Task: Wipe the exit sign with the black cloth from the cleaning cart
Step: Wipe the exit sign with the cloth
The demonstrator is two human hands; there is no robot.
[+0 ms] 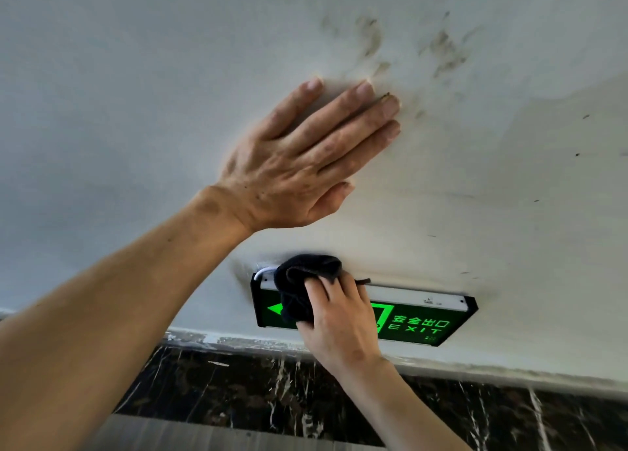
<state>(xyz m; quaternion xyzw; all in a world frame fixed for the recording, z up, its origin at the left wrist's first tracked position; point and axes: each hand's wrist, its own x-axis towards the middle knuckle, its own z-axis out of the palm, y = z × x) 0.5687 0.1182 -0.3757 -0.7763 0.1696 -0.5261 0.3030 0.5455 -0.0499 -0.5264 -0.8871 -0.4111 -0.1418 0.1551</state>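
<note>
A green lit exit sign [421,323] in a black frame is fixed low on a white wall, with a white arrow at its left end and the word EXIT at its right. My right hand [336,318] is shut on a bunched black cloth [304,282] and presses it against the sign's upper left part, covering the middle of the sign. My left hand [299,165] lies flat on the wall above the sign, fingers spread, holding nothing.
The white wall [136,93] carries dark smudges [441,49] above and right of my left hand. A dark marble skirting band [238,389] with white veins runs below the sign. A strip of grey floor [170,437] shows at the bottom.
</note>
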